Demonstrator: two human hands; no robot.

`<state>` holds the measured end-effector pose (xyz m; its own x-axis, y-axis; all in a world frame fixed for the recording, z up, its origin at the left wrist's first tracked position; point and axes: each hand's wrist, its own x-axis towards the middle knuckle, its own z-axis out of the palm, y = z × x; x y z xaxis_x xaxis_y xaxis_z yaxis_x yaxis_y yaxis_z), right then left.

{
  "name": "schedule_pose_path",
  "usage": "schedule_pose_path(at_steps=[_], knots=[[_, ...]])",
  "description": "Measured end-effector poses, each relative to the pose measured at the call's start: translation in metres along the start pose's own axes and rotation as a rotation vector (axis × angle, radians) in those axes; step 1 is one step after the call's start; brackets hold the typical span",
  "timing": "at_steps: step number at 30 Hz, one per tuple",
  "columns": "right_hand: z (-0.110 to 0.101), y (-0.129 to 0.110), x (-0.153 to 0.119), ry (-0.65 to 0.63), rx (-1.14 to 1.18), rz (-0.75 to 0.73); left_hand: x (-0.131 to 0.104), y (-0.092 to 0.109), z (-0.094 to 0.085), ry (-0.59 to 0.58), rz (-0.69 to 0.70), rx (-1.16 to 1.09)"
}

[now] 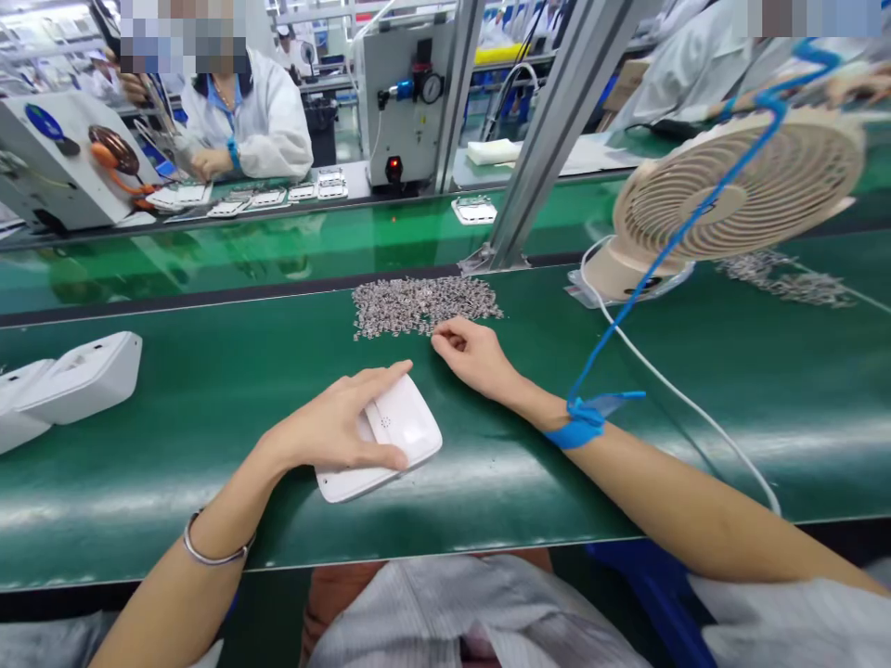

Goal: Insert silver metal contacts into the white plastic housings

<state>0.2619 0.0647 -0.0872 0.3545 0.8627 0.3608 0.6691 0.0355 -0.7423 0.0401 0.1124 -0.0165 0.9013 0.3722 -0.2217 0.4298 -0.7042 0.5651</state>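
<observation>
green worktop; likely casing under left hand

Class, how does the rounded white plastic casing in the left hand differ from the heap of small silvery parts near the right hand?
The rounded white plastic casing is one large piece; the heap of small silvery parts is many loose bits. The left hand grips the casing, while the heap lies spread, the right hand beside its near edge. Both are at the green worktop.

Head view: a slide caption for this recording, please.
Left hand gripping a white plastic casing, right hand by a pile of small metallic parts on a green work surface.
</observation>
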Motion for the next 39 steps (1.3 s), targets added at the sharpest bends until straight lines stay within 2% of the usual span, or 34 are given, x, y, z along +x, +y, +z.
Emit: schedule_pose_path(at_steps=[5,7,16,21,23,25,27,29,32,34,36,38,39], knots=[[0.011,0.008,0.012,-0.049,-0.147,-0.132,-0.001,-0.001,-0.005,-0.124,0.055,-0.064],[0.012,0.006,0.012,-0.071,-0.230,-0.178,-0.001,0.000,-0.006,-0.121,0.060,-0.070],[0.011,0.007,0.010,-0.099,-0.237,-0.211,0.002,-0.007,-0.009,0.116,-0.162,-0.050],[0.010,0.006,0.007,-0.056,-0.266,-0.230,0.004,-0.007,-0.010,0.152,-0.169,-0.024],[0.008,0.005,0.004,-0.015,-0.251,-0.238,0.005,-0.007,-0.009,0.205,-0.186,0.042],[0.007,0.004,0.002,0.003,-0.243,-0.248,0.006,-0.007,-0.010,0.296,-0.298,0.144],[0.006,0.004,-0.001,0.008,-0.248,-0.252,0.007,-0.007,-0.012,0.374,-0.469,0.223],[0.005,0.003,-0.003,0.010,-0.243,-0.248,0.007,-0.007,-0.014,0.399,-0.606,0.277],[0.001,-0.002,-0.005,0.012,-0.195,-0.226,0.007,-0.004,-0.014,0.384,-0.679,0.356],[-0.001,-0.010,-0.008,0.020,-0.137,-0.197,0.006,0.001,-0.009,0.422,-0.693,0.427],[-0.002,-0.021,-0.012,0.023,-0.059,-0.163,0.005,0.008,0.000,0.516,-0.662,0.519],[0.000,-0.034,-0.018,0.002,0.033,-0.149,0.003,0.015,0.011,0.611,-0.555,0.598],[0.001,-0.040,-0.022,-0.019,0.071,-0.158,0.003,0.017,0.017,0.621,-0.487,0.612]])
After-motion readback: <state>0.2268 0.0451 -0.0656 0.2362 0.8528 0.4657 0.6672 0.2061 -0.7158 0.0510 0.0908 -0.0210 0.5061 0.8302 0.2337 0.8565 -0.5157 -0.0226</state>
